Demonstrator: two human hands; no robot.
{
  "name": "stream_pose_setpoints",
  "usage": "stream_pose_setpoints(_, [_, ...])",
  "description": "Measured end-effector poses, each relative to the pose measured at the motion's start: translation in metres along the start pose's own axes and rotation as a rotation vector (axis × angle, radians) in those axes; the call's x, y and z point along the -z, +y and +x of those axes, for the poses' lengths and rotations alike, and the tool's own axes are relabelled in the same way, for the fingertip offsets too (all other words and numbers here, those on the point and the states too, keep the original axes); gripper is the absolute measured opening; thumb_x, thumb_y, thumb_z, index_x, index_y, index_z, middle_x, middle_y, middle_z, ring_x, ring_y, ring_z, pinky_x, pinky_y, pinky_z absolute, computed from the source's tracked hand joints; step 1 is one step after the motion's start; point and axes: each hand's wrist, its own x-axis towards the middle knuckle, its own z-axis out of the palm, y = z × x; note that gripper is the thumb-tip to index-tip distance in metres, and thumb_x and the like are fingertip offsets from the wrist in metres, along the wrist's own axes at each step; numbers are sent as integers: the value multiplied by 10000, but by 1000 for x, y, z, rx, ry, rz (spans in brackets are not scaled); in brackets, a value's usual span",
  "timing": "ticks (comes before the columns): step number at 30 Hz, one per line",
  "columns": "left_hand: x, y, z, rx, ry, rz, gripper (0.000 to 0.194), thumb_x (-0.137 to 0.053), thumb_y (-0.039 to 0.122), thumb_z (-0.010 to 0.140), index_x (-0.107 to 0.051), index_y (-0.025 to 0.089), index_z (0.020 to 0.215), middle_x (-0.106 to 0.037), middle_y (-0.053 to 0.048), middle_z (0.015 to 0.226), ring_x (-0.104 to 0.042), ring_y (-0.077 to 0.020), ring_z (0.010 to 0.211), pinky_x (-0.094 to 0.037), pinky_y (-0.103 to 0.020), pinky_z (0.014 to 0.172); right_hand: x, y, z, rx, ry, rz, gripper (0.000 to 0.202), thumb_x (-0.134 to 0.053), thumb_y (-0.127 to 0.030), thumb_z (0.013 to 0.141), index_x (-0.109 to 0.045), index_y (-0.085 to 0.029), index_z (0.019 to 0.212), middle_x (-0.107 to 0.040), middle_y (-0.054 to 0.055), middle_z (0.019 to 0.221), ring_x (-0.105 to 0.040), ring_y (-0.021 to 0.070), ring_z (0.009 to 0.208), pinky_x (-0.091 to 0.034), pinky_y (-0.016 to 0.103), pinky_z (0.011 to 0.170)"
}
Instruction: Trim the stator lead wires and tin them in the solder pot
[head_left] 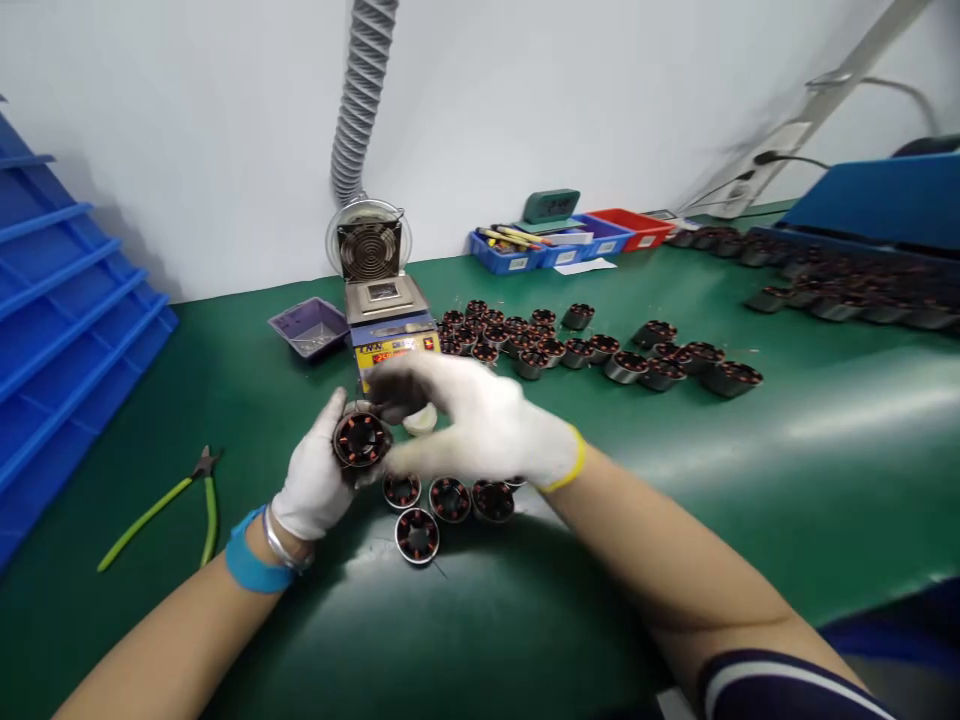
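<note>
White gloves cover both of my hands. My left hand (pixel 319 480) is closed round a motor stator (pixel 361 440), a dark ring with copper windings that faces me. Over its right side reaches my right hand (pixel 472 415), smeared by motion, with dark-stained fingertips close to the ring's upper edge. Whether those fingers grip anything I cannot make out. Just below the hands, several more stators (pixel 417 536) lie on the green table. Behind my right fingers a small round white object (pixel 420 420) is partly hidden.
A solder pot (pixel 390 320) with a fan and grey duct (pixel 360 110) stands behind my hands, beside a purple tray (pixel 309 328). Green-handled cutters (pixel 206 470) lie left, near a blue crate (pixel 67 310). Rows of stators (pixel 577 352) extend right; blue bins (pixel 517 258) and a clock (pixel 552 206) stand behind.
</note>
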Motion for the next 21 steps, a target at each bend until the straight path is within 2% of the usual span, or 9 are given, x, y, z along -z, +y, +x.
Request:
stream_pose_setpoints(5, [0,5,-3,159,-182,-66,583,-463,719,843,-637,169,757,-563,-20,542,-435,-109,384,-274,-240,336,15,23,5,-205,17,268,343,-750,-326,781,-696,-211,1099,-741,51,1083,-702,209,959,-584,353,827])
stream_pose_setpoints(7, [-2,2,-4,184,-181,-63,561,-497,704,836,-656,170,767,-607,-31,584,-448,-106,389,-277,-236,330,8,28,6,-183,-23,333,261,-733,-299,786,-712,-195,1025,-748,36,1020,-700,188,919,-577,326,817])
stream_pose_setpoints(9, [-4,-3,-5,181,-130,-28,548,-513,697,837,-684,176,838,-678,-46,677,-544,-143,457,-385,-266,367,0,28,7,-131,-58,368,177,-688,-299,831,-711,-174,955,-741,22,904,-687,160,810,-563,292,737])
stream_pose_setpoints(13, [-9,-2,-8,92,-10,-108,396,-676,540,808,-707,187,985,-747,-31,891,-690,-195,768,-573,-304,634,-1,14,5,87,26,47,77,-641,-208,869,-689,-156,840,-701,21,839,-646,150,795,-522,293,742])
stream_pose_setpoints(15, [-11,6,-9,-11,38,-293,201,-757,360,757,-702,181,830,-716,3,785,-679,-152,787,-576,-258,741,4,1,1,273,144,-188,75,-637,-179,866,-681,-155,810,-685,43,875,-631,181,887,-505,352,854])
stream_pose_setpoints(16, [-11,10,-8,-76,71,-400,165,-757,290,743,-654,179,679,-654,21,656,-656,-125,723,-568,-231,742,6,-5,-1,352,186,-280,91,-630,-185,874,-677,-156,801,-677,53,883,-623,198,919,-491,385,901])
stream_pose_setpoints(18, [-10,16,-7,-144,119,-546,390,-707,256,767,-466,185,468,-486,38,478,-552,-89,539,-539,-203,625,9,-16,-6,437,203,-385,127,-604,-206,902,-670,-161,803,-668,64,881,-618,223,953,-471,434,956])
stream_pose_setpoints(19, [-9,18,-7,-131,112,-558,451,-673,287,802,-417,189,444,-457,35,461,-496,-83,479,-512,-204,557,9,-20,-8,454,189,-408,133,-593,-206,910,-668,-165,809,-668,65,884,-620,228,966,-466,444,973])
stream_pose_setpoints(21, [-8,16,-7,-32,7,-475,428,-615,394,868,-501,187,511,-545,9,539,-480,-94,465,-480,-228,504,8,-24,-11,464,151,-422,123,-583,-193,915,-666,-174,825,-674,66,906,-623,231,996,-462,447,995])
